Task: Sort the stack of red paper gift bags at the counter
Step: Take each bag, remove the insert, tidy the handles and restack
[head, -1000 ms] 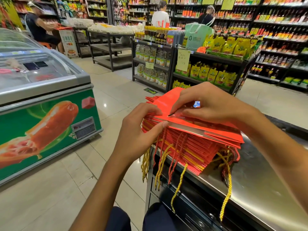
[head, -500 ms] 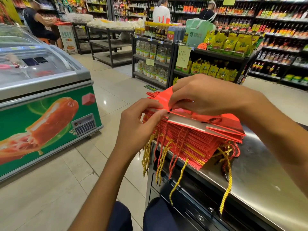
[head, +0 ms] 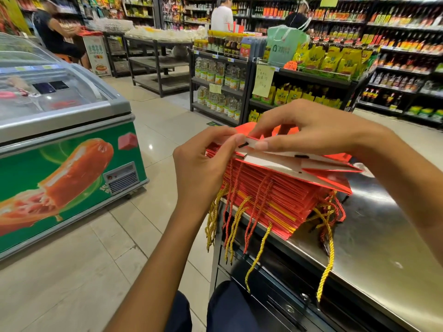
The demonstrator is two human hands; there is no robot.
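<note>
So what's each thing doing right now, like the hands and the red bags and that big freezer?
Left hand: pinching the top bag's near corner.
Right hand: fingers curled, pinching the same bag's edge.
Top bag: flat, partly lifted, white inside showing.
Stack of red bags: lying on the counter, cords hanging over the edge.
Freezer: glass lid closed.

counter [head: 374,236]: right edge cut off | stack [head: 268,200]: far end hidden by hands

Red gift bags [head: 268,195] with gold and red cords, top bag [head: 282,161] seemingly white inside; green freezer [head: 72,168].
</note>
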